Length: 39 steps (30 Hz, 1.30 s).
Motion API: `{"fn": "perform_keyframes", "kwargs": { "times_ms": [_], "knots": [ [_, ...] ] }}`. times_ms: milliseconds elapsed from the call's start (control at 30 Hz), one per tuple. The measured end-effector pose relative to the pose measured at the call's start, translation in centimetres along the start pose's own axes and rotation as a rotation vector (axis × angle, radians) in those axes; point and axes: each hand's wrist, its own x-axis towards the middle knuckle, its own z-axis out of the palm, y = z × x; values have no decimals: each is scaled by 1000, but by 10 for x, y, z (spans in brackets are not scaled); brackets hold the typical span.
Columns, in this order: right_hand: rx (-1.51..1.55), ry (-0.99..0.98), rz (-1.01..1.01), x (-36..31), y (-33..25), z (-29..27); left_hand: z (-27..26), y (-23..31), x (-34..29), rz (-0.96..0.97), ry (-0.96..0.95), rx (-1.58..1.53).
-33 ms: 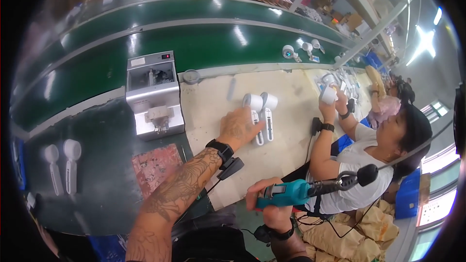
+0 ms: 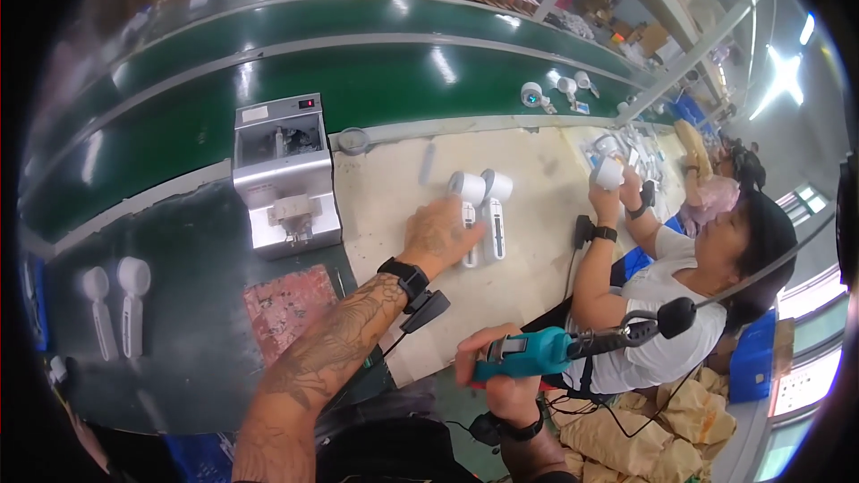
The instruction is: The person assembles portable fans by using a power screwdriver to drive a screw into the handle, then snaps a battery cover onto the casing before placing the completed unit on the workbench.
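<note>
Two white handheld devices with round heads and long slotted handles lie side by side on the tan work surface. My left hand [image 2: 438,234] is closed over the handle of the left white device [image 2: 467,188], its thumb lying across the slotted face and its fingers partly hidden. Just to the right, touching or nearly touching it, is the second white device [image 2: 495,219]. Off the table's front edge, my right hand [image 2: 497,367] grips a teal electric screwdriver [image 2: 532,353], which has a black coupling and a cord running to the upper right.
A metal machine [image 2: 284,174] with a red display stands left of the mat [image 2: 385,206]. Beside it lie a worn red plate [image 2: 291,311] and two more white devices [image 2: 132,304]. At right, a co-worker [image 2: 667,304] holds a white round part [image 2: 608,173]. A green conveyor [image 2: 385,80] runs behind.
The handle under my left hand has swung slightly left. My right hand and the screwdriver have barely shifted. The co-worker's white part has turned a little.
</note>
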Motion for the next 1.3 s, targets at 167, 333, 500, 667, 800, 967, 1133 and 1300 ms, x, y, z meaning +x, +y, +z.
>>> {"fn": "perform_keyframes", "kwargs": {
  "times_ms": [167, 333, 500, 667, 800, 967, 1133, 1300],
  "knots": [
    [-115, 106, -21, 15, 19, -1, -57, -8, -50, 116, 71, -121],
    [-137, 99, 22, 46, 43, 20, -125, -34, -132, 224, 140, -164],
    [-124, 53, -25, 55, 40, 43, -152, -72, -169, 352, 134, 1],
    [17, -8, -164, 65, 17, 74, -156, -94, -181, 469, 175, 28],
    [201, -48, -232, 79, 16, 95, -159, -88, -185, 469, 171, 39],
    [174, -101, -260, 85, 35, 108, -146, -96, -190, 461, 241, 48],
    [190, -112, -235, 94, 30, 119, -147, -99, -187, 482, 223, -10],
    [176, -99, -222, 100, 32, 124, -150, -100, -186, 464, 202, -40]
  ]
}}
